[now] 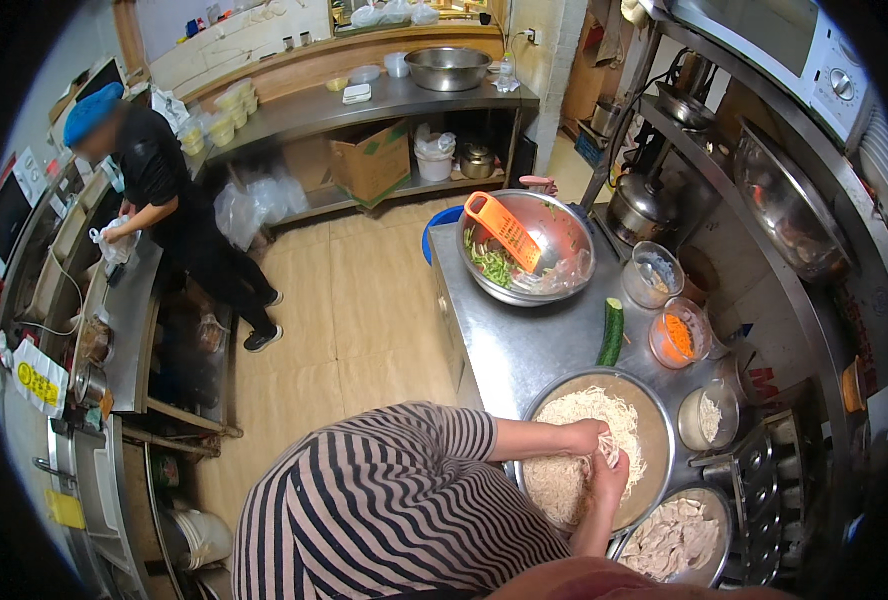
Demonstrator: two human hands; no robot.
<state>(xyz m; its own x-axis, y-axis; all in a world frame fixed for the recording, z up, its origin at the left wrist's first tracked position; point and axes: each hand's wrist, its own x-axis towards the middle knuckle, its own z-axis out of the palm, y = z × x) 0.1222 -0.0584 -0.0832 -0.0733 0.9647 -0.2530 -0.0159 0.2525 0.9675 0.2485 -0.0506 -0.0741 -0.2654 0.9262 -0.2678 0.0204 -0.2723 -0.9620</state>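
Tuft location: the pale tuft point(609, 449) is sitting between both hands, above the right half of the wide steel bowl point(656, 418) at the near end of the steel table point(551, 342).
Left hand point(586, 437): its fingers are curling closed on the tuft from the far side, leaving no clear gap.
Right hand point(610, 477): its fingertips are pinching the tuft from the near side; how firmly they are pressing, I cannot tell.
Loose shreds point(592, 405): they are lying in a paler far heap and a tanner near-left heap, spreading beneath the hands.
Weight and feel: the tuft is probably weighing very little, bending softly, perhaps feeling slightly moist.
Fragility: its strands are likely parting under a light pull and crumbling if squeezed.
Best hold: fingertips are suiting it better than a full fist, gripping near opposite ends.
Pale chunks point(672, 535): they are resting in the smaller bowl point(729, 525), near right, looking thicker and firmer, probably needing a fuller grasp.
Cucumber point(611, 332): it is lying beyond the wide steel bowl, looking stiff and smooth.
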